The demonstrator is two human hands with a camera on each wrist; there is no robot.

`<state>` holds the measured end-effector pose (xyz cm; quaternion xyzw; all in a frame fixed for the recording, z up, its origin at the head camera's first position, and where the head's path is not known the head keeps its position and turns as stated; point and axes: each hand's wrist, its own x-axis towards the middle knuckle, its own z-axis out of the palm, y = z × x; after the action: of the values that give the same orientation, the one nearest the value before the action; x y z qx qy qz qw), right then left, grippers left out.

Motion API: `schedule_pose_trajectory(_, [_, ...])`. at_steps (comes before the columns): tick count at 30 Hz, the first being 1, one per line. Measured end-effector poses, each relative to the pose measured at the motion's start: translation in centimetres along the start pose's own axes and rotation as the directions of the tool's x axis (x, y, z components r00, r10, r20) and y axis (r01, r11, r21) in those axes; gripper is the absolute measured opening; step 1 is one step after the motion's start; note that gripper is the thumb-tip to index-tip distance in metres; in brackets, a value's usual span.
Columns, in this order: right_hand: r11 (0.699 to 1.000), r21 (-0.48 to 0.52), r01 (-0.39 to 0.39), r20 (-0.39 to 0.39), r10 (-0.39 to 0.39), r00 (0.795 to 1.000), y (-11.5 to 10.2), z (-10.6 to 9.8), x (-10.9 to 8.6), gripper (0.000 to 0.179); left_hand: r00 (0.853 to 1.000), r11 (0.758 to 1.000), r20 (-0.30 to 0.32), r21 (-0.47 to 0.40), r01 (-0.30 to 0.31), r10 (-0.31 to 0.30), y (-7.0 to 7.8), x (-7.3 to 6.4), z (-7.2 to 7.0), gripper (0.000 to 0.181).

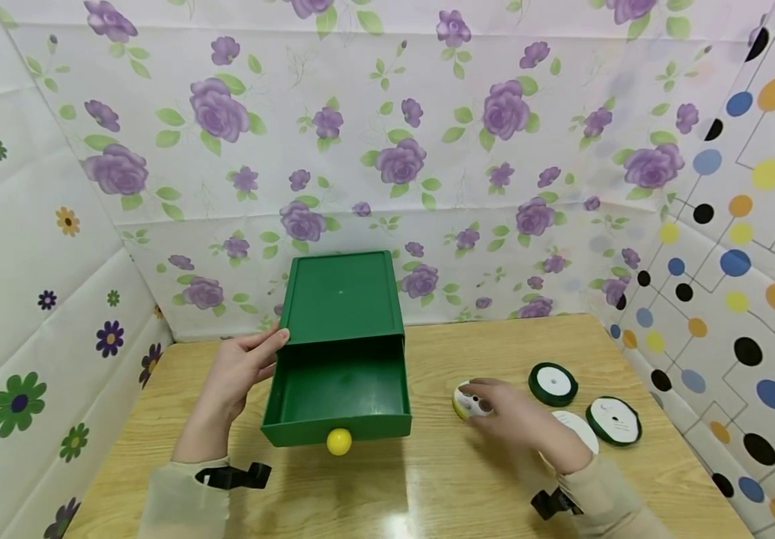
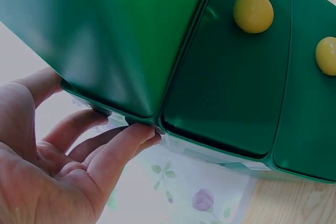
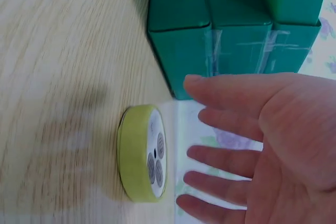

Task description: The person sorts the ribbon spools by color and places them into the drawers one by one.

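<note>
A green plastic drawer cabinet [image 1: 341, 298] stands on the table, its top drawer [image 1: 340, 429] pulled out and its green floor showing. Yellow round knobs mark the drawers; two lower drawer fronts [image 2: 226, 72] appear in the left wrist view. My left hand [image 1: 244, 367] rests on the cabinet's left side, thumb at the top front corner and fingertips against the side wall. To the right, my right hand [image 1: 518, 415] reaches over a yellow ribbon roll [image 3: 139, 153] with a white label. In the right wrist view its fingers are spread, apart from the roll.
Two dark green ribbon rolls [image 1: 553, 384] with white labels lie at the right of the table. Another white-labelled roll [image 1: 579, 430] is partly hidden under the right wrist. Flowered cloth [image 1: 360, 180] hangs behind the wooden table [image 1: 441, 479], with patterned cloth at both sides.
</note>
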<state>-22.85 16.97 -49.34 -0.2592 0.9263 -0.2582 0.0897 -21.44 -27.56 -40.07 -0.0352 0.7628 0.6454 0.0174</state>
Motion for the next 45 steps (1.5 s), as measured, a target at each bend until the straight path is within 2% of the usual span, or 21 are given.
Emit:
schedule_pose_trajectory(7, [0.995,-0.081,-0.060,-0.004,0.060,0.998,0.6,0.2,-0.1,0.068,1.000,1.000,0.008,-0.007,0.002,-0.002,0.0,0.0,0.1,0.077])
schedule_pose_trajectory(15, [0.991,-0.088,-0.103,-0.002,0.103,0.995,1.2,0.3,0.1,0.086,1.000,1.000,0.015,-0.013,0.004,-0.004,0.1,0.0,0.1,0.077])
schedule_pose_trajectory(20, [0.989,-0.087,-0.120,0.007,0.122,0.993,1.6,0.4,0.2,0.089,1.000,1.000,0.015,-0.015,0.009,-0.009,0.1,0.0,0.1,0.078])
schedule_pose_trajectory(28, [0.992,-0.060,-0.108,0.007,0.108,0.994,2.1,1.0,0.6,0.090,1.000,1.000,0.009,-0.018,0.018,-0.018,0.2,-0.1,0.2,0.077])
schedule_pose_trajectory(45, [0.976,-0.128,-0.178,-0.026,0.177,0.984,1.6,1.7,2.3,0.093,1.000,1.000,0.011,-0.026,0.009,-0.009,-0.1,0.0,0.0,0.078])
